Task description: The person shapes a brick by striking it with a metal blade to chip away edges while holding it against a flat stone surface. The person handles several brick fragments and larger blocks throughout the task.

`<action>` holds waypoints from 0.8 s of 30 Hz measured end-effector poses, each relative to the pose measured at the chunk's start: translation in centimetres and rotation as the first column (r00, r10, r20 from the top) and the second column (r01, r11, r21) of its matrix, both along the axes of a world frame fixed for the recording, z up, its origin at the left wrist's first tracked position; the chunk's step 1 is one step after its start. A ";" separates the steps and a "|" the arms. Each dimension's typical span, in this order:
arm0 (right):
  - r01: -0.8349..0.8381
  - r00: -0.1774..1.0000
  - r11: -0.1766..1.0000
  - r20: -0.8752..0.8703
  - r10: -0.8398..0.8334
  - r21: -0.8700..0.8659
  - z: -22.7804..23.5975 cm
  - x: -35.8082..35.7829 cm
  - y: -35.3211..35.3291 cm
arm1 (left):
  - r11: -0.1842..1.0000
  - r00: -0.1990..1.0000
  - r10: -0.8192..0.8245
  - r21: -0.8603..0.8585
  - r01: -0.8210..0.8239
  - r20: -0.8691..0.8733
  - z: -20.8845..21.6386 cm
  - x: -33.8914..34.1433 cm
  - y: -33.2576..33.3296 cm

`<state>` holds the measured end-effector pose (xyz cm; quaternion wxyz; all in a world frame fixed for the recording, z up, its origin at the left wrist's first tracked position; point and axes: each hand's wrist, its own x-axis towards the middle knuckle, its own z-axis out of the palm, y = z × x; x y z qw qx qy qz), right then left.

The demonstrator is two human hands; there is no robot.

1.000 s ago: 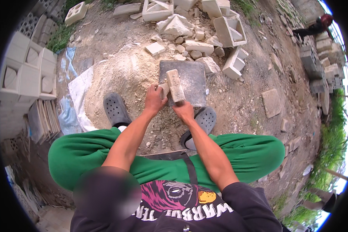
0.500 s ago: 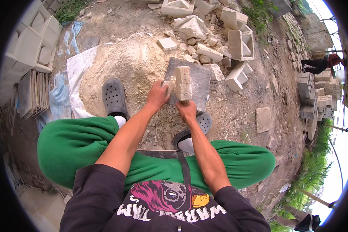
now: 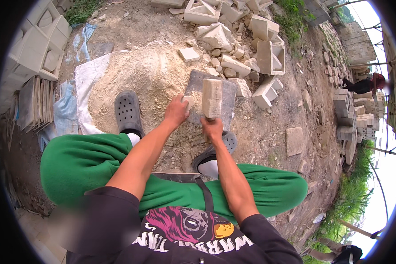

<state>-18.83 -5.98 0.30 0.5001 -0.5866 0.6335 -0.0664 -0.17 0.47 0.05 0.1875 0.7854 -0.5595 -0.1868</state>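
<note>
My right hand [image 3: 212, 128] is closed round the handle of a mallet [image 3: 212, 99], whose long, dusty, block-shaped head is above a dark flat slab [image 3: 226, 94]. The slab lies on the ground in front of me, strewn with pale dust. At its left edge my left hand [image 3: 177, 111] grips a small pale stone piece [image 3: 189, 101]. Fingers cover part of that piece. The mallet head and the piece are apart, side by side in the view.
Pale rubble [image 3: 145, 72] is heaped on a white sheet [image 3: 86, 94] ahead. Broken hollow blocks [image 3: 270, 57] and chunks lie beyond the slab. Thin boards [image 3: 37, 103] lean at left beside stacked pale blocks [image 3: 44, 44]. A person [image 3: 365, 84] stands far right near grey blocks [image 3: 345, 110].
The mallet head has shifted a little to the right over the slab and looks slightly larger. My left hand keeps its hold at the slab's edge. The whole view has moved slightly.
</note>
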 end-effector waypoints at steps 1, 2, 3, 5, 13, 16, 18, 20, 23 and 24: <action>-0.021 1.000 1.000 0.012 0.021 -0.012 -1.5 -0.8 0.2 | 1.000 1.000 -0.008 -0.006 0.008 0.000 0.1 -0.2 -0.2; -0.038 0.999 0.999 0.023 0.039 -0.027 -3.0 -1.6 0.2 | 1.000 1.000 -0.008 -0.004 0.008 -0.006 0.3 -0.5 -0.6; -0.121 0.991 0.980 0.028 0.127 -0.158 -3.3 -1.3 0.5 | 1.000 1.000 -0.002 0.001 0.002 -0.006 0.4 -0.3 -0.6; -0.129 0.991 0.981 -0.045 0.124 -0.142 -3.7 -1.1 0.3 | 1.000 1.000 -0.022 0.012 0.022 0.008 0.2 -0.4 -0.6; -0.028 0.997 0.995 -0.074 0.021 -0.098 -1.6 -1.8 -2.3 | 1.000 0.992 0.010 -0.028 -0.007 0.125 -0.3 -1.4 -0.6; 0.038 0.999 0.984 -0.014 -0.041 -0.175 -0.4 -1.8 -3.4 | 0.998 0.990 -0.053 -0.006 0.055 0.129 -0.7 -0.4 -1.8; 0.091 0.992 0.989 0.100 -0.080 -0.115 3.5 -0.2 -2.9 | 0.990 0.982 -0.131 -0.025 0.136 0.137 -1.4 0.9 -1.8; 0.037 0.990 0.998 0.135 -0.029 -0.056 4.7 0.3 -3.1 | 0.983 0.979 -0.172 -0.042 0.177 0.107 -2.3 1.8 -1.8; -0.038 0.996 0.993 0.074 0.047 -0.115 4.3 1.1 -3.0 | 0.959 0.965 -0.248 -0.117 0.258 0.090 -3.3 3.2 -1.3; -0.031 0.996 0.993 0.076 0.040 -0.112 3.0 1.0 -2.6 | 0.936 0.953 -0.287 -0.181 0.301 0.097 -3.4 3.3 -1.4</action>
